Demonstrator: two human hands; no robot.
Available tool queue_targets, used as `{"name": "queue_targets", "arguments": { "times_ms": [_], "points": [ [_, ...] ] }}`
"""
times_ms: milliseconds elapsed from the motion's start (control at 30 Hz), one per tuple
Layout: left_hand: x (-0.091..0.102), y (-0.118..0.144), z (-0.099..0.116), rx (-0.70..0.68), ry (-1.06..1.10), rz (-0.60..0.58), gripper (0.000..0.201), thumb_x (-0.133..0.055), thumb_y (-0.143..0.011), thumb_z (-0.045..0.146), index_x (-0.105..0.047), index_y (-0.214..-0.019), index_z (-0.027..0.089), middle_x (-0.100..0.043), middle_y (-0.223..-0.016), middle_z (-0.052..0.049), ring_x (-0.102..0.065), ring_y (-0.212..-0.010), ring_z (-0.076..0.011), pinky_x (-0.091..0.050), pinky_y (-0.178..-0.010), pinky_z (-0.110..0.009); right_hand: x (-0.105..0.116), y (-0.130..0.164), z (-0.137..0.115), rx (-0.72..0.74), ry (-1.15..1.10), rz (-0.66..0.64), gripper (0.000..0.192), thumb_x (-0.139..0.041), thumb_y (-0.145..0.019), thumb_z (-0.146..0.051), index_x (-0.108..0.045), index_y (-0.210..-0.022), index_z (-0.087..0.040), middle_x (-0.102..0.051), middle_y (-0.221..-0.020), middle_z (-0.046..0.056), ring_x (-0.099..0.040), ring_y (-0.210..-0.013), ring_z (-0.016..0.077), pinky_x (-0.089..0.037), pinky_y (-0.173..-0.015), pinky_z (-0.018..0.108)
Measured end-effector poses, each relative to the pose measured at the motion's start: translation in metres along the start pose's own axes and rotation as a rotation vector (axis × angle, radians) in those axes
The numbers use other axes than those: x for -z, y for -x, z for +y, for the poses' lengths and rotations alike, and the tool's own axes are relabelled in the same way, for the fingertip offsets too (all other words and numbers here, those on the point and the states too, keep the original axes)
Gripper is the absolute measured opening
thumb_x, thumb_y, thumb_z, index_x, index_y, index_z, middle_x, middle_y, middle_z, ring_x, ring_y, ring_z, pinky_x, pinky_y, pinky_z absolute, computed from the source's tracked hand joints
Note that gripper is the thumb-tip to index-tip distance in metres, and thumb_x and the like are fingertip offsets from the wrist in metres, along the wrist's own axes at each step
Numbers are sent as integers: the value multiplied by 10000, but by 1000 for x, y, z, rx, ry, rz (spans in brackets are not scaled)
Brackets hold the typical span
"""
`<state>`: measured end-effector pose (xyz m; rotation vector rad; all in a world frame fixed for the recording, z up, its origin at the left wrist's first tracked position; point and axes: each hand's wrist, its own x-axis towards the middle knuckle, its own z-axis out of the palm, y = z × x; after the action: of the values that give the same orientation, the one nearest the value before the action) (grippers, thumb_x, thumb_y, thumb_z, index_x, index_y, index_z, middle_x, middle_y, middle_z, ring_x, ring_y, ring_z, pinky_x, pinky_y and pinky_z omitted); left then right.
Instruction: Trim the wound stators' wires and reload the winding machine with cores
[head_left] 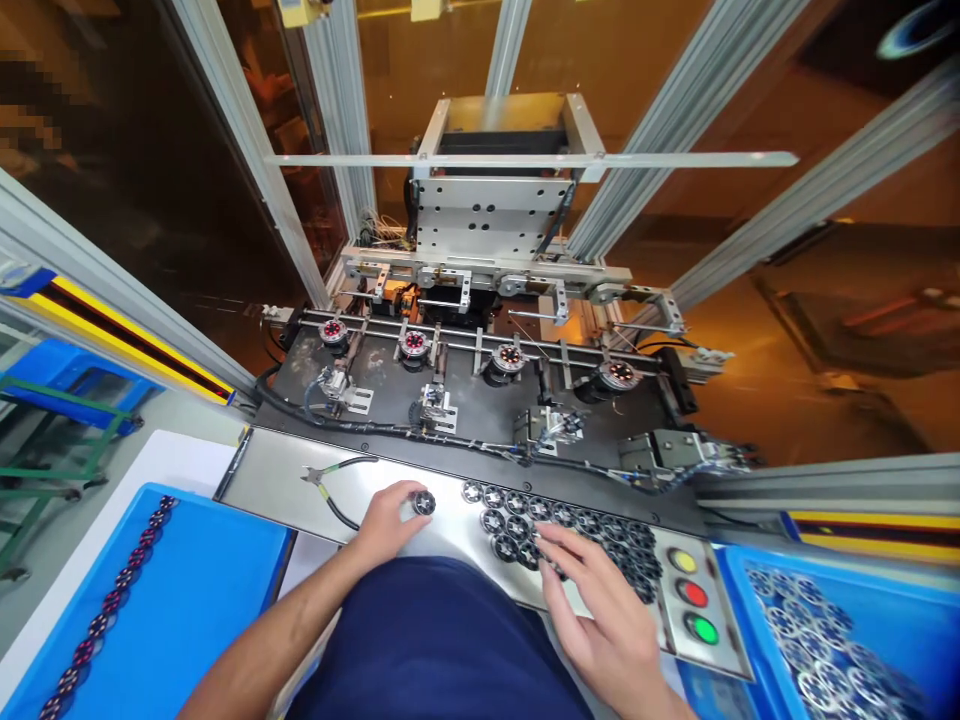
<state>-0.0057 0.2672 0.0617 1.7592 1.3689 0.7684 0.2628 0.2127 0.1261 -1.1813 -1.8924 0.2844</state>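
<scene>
Between the thumb and fingers of my left hand (388,522) is a round motor stator (424,503), black with silver spokes, held just at the steel ledge (450,545). To its right, rows of similar stators (517,527) lie close together on the ledge. My right hand (596,600) hovers over the near left part of these rows, thumb and fingers apart, fingertips close to the stators. Whether they touch one is hard to tell. Cutting pliers (322,482) with dark handles lie left of my left hand.
Beyond the ledge, a machine bed carries several stators on posts (508,360). Yellow, red and green buttons (696,593) sit at right. A blue tray (210,590) at left holds a row of wound stators; another blue tray (750,640) at right holds metallic rings. Aluminium posts frame the machine.
</scene>
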Motion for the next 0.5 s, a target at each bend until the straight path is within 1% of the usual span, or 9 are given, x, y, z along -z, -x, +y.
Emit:
{"name": "queue_targets", "arguments": {
  "times_ms": [67,133,200,267,333,400,433,500],
  "points": [
    [-22,-7,-20,-28,-64,-25,265,-651,-908,354,-659,-1091,162,-694,-1104,-78,-665,-1007,-223,-546,-905,-458,-5,16,2,-54,1,-47,341,-576,-871,-1,-642,-1172,-147,-658,-1157,162,-662,-1070,248,-572,-889,391],
    [-39,-13,-33,-56,-117,-33,285,-621,-928,367,-647,-1128,167,-662,-1189,-88,-635,-1087,-239,-521,-947,-485,-11,26,1,-80,-6,-85,329,-566,-886,-16,-635,-1177,-153,-657,-1158,161,-663,-1071,244,-577,-888,386],
    [-50,-17,-40,-69,-158,-16,300,-619,-929,366,-637,-1156,170,-645,-1224,-94,-626,-1103,-246,-518,-950,-489,-17,32,-2,-86,-22,-105,331,-560,-894,-19,-624,-1186,-161,-665,-1141,155,-669,-1056,234,-582,-881,378],
    [-51,-17,-42,-67,-188,21,318,-618,-929,369,-627,-1178,171,-638,-1235,-96,-625,-1100,-248,-519,-945,-490,-25,32,-4,-89,-51,-126,321,-548,-904,-25,-617,-1182,-170,-677,-1107,145,-680,-1021,221,-587,-866,365],
    [-42,-9,-40,-56,-206,70,340,-622,-925,379,-619,-1194,171,-639,-1226,-95,-626,-1097,-250,-518,-945,-495,-37,27,-5,-87,-89,-156,289,-531,-919,-44,-617,-1161,-175,-688,-1067,133,-689,-983,208,-593,-848,352],
    [-23,8,-38,-25,-218,136,348,-621,-923,379,-615,-1203,172,-647,-1203,-95,-625,-1099,-251,-514,-953,-495,-60,16,-5,-68,-127,-199,255,-526,-932,-83,-620,-1150,-175,-698,-1043,124,-693,-970,201,-597,-848,345],
    [-10,20,-36,2,-225,177,339,-615,-927,372,-615,-1202,174,-652,-1187,-96,-627,-1099,-249,-514,-959,-487,-75,9,-5,-47,-144,-231,246,-536,-934,-111,-622,-1157,-171,-702,-1050,125,-691,-984,202,-597,-862,347],
    [16,46,-32,72,-242,272,304,-588,-939,350,-621,-1192,184,-662,-1153,-103,-633,-1095,-244,-517,-966,-451,-114,-8,-9,13,-176,-319,280,-586,-924,-187,-619,-1201,-157,-697,-1124,147,-673,-1073,220,-582,-926,368]
  ]
}}
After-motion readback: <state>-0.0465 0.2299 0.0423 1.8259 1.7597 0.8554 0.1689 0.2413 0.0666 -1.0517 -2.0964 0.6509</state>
